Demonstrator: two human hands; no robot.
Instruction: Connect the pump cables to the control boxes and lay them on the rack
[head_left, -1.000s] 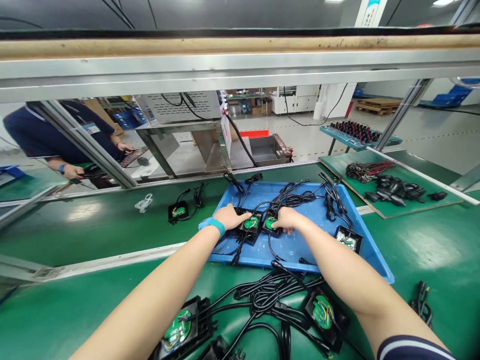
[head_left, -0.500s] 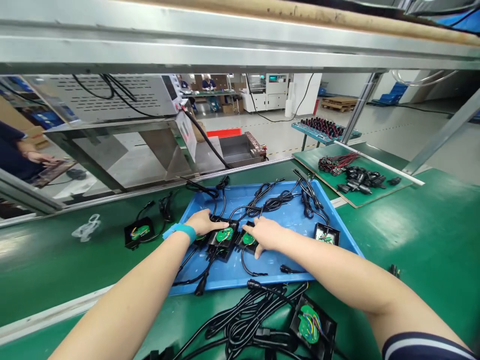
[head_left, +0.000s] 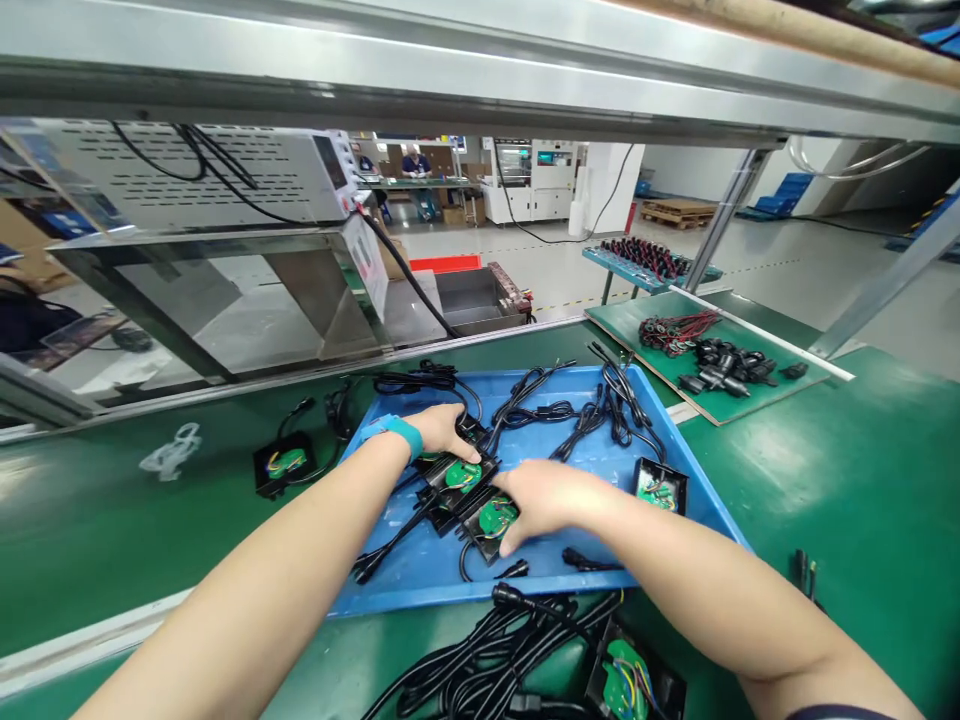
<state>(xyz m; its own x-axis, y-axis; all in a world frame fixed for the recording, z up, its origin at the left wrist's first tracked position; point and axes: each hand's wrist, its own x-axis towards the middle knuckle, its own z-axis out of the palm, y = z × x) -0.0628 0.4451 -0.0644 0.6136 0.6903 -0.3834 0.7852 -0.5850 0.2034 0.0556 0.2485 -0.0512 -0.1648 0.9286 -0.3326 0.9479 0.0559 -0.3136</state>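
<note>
Inside the blue tray (head_left: 420,590), my left hand (head_left: 439,432) has its fingers over the far edge and its thumb on the near side of a black housing with a green circuit board (head_left: 463,474). My right hand (head_left: 547,495) grips the right side of a second black housing (head_left: 489,522), thumb toward me and fingertips at its far corner. The two housings lie against each other, tilted, with more black housing partly hidden beneath them and my left hand. Black cables (head_left: 397,540) with plugs trail from them.
Another open housing (head_left: 660,488) lies at the tray's right; one (head_left: 281,465) lies left of the tray. Coiled cables (head_left: 495,660) and a housing (head_left: 630,680) are in front. A green board (head_left: 705,405) bears black connectors. A metal beam (head_left: 450,80) crosses overhead.
The housings under my hands have turned and shifted; the right one has come nearer to me. My left hand has moved right. The cable plug near the tray's front has swung left.
</note>
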